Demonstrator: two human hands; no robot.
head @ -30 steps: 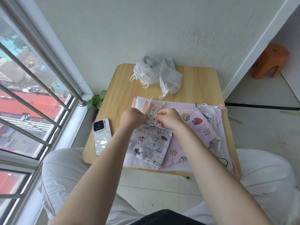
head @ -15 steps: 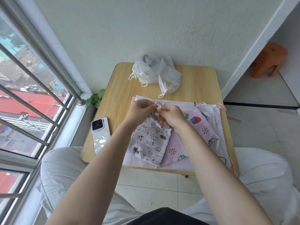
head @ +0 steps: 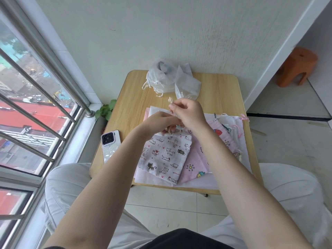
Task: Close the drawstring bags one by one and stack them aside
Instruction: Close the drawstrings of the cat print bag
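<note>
Drawstring (head: 172, 112) now drawn higher by the right hand (head: 188, 114), grip pinched on it, cat-print bag (head: 166, 156) held at its gathered mouth by the left hand (head: 159, 123), lying on the surface (head: 221, 94) atop other bags.

Single head-worn view, facing forward and down, close above table (head: 222, 90)

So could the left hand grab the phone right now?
Probably not straight away. The left hand is busy holding the gathered top of the cat-print bag. The phone lies uncovered on the table just to its left, so once it lets go, nothing looks in the way.
</note>
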